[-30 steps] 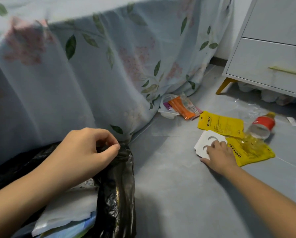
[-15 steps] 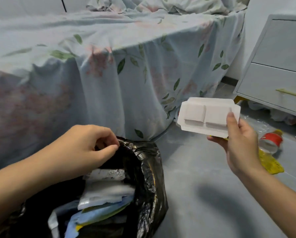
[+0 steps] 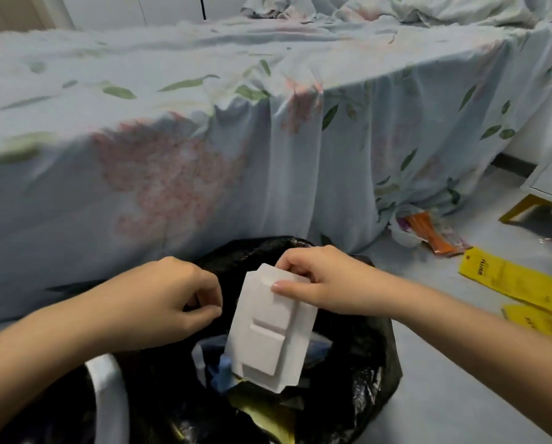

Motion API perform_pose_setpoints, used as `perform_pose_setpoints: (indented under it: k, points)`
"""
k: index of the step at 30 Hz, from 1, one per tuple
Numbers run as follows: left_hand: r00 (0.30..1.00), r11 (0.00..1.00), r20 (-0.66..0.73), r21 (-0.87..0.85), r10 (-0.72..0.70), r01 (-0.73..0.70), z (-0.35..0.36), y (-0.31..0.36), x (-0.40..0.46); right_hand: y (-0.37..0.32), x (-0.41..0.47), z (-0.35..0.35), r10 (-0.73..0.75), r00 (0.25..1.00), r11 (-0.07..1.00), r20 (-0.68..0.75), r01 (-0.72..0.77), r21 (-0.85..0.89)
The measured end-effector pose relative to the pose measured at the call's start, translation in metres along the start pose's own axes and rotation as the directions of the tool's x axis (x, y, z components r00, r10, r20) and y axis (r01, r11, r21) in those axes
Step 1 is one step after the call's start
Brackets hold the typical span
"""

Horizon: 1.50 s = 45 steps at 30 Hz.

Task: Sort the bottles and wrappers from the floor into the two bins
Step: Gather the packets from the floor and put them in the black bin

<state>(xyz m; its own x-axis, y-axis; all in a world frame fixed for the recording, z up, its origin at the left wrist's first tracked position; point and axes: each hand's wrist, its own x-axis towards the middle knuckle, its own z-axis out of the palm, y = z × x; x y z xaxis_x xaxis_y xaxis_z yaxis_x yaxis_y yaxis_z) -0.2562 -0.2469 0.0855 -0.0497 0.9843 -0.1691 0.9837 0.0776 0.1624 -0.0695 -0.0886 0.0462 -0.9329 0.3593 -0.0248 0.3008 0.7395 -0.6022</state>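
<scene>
My right hand grips the top edge of a white moulded packaging tray, which hangs upright over the mouth of a bin lined with a black bag. My left hand pinches the bag's rim on the left side and holds it up. Inside the bag lie blue, white and yellow-green wrappers. On the floor at the right are two yellow wrappers and an orange wrapper. No bottle shows in this view.
A bed with a floral sheet hangs down right behind the bin. A white rim of another bin shows at the lower left. A white drawer unit with a yellow leg stands at the far right on the grey floor.
My right hand lifted the white tray off the floor and carried it left, over the black bag. The view swung left and up; the bottle has left the frame. My left hand kept its pinch.
</scene>
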Motion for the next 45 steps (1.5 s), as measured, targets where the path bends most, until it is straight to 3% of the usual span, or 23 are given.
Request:
perform_pose_setpoints:
  k: [3, 5, 7, 9, 11, 12, 14, 17, 19, 22, 24, 33, 37, 41, 45]
  points:
    - [1.0, 0.999, 0.001, -0.052, 0.005, -0.005, 0.003, -0.002, -0.001, 0.0, 0.017, 0.019, 0.063, 0.968, 0.983, 0.242, -0.018, -0.185]
    - [1.0, 0.994, -0.024, -0.105, 0.013, -0.016, 0.004, 0.0, 0.001, 0.004, 0.018, 0.018, 0.073, 0.954, 0.964, 0.29, 0.007, -0.266]
    - [0.998, 0.983, -0.055, -0.182, 0.014, -0.024, 0.006, 0.004, 0.003, 0.01, 0.014, 0.003, 0.022, 0.991, 0.992, 0.131, -0.004, -0.13]
    - [0.996, 0.962, -0.089, -0.271, 0.007, -0.031, 0.007, 0.008, 0.006, 0.018, 0.009, -0.022, 0.034, 0.981, 0.978, -0.191, 0.007, 0.21]
    - [0.994, 0.942, -0.112, -0.335, -0.01, -0.029, 0.008, 0.012, 0.012, 0.044, 0.004, -0.046, 0.166, 0.879, 0.894, -0.448, 0.058, 0.444]
    - [0.992, 0.935, -0.123, -0.355, -0.016, -0.029, 0.007, 0.015, 0.016, 0.065, 0.004, -0.052, 0.242, 0.82, 0.879, -0.518, 0.041, 0.475]
    - [0.988, 0.926, -0.154, -0.376, -0.023, -0.038, 0.008, 0.022, 0.027, 0.116, 0.004, -0.053, 0.353, 0.741, 0.911, -0.571, -0.133, 0.391]
    - [0.979, 0.925, -0.202, -0.375, -0.018, -0.06, 0.011, 0.035, 0.047, 0.187, -0.002, -0.021, 0.488, 0.754, 0.86, -0.439, -0.501, 0.096]
    - [0.976, 0.927, -0.218, -0.366, -0.005, -0.077, 0.013, 0.044, 0.059, 0.224, -0.006, 0.005, 0.537, 0.786, 0.807, -0.308, -0.584, -0.084]
    - [0.973, 0.93, -0.229, -0.353, 0.018, -0.101, 0.014, 0.054, 0.075, 0.262, -0.009, 0.028, 0.584, 0.797, 0.737, -0.157, -0.601, -0.31]
    - [0.972, 0.926, -0.234, -0.362, 0.026, -0.112, 0.016, 0.057, 0.082, 0.283, -0.008, 0.033, 0.635, 0.765, 0.68, -0.108, -0.621, -0.39]
    - [0.975, 0.887, -0.222, -0.448, 0.012, -0.113, 0.027, 0.058, 0.094, 0.344, -0.004, 0.029, 0.765, 0.63, 0.543, -0.135, -0.743, -0.391]
    - [0.977, 0.891, -0.215, -0.442, 0.01, -0.106, 0.03, 0.06, 0.095, 0.338, -0.009, 0.041, 0.662, 0.705, 0.528, -0.255, -0.68, -0.508]
    - [0.978, 0.889, -0.206, -0.44, 0.035, -0.124, 0.031, 0.068, 0.096, 0.334, -0.024, 0.051, 0.602, 0.72, 0.567, -0.345, -0.69, -0.45]
    - [0.977, 0.897, -0.205, -0.417, 0.066, -0.148, 0.032, 0.076, 0.094, 0.322, -0.039, 0.058, 0.564, 0.767, 0.568, -0.305, -0.629, -0.532]
